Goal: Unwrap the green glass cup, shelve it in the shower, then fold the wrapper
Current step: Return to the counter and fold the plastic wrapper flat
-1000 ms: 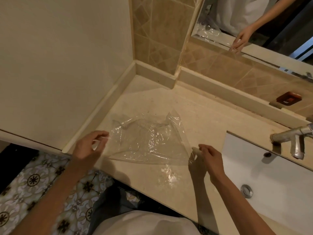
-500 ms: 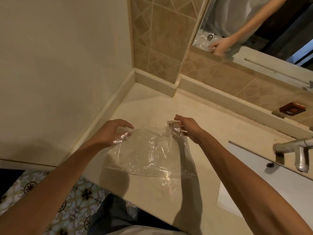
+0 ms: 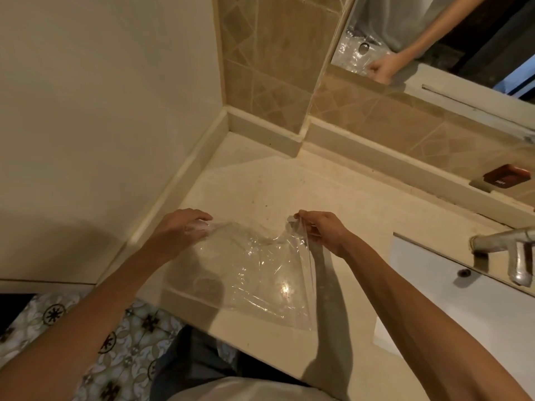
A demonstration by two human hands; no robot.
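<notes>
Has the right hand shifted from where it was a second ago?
Yes. The right hand has moved away from the sink and the near counter edge, toward the back wall, and now pinches the far corner of the clear wrapper.

Beige countertop [image 3: 289,183] in tiled corner; white sink [image 3: 463,308] at right under metal faucet [image 3: 509,256]; mirror [image 3: 451,33] above; patterned floor tiles [image 3: 58,319] below.

The only lettering sits on a small red-brown tag [image 3: 505,177] resting on the ledge behind the basin. Its pale letters are too small and blurred to read with certainty.
</notes>
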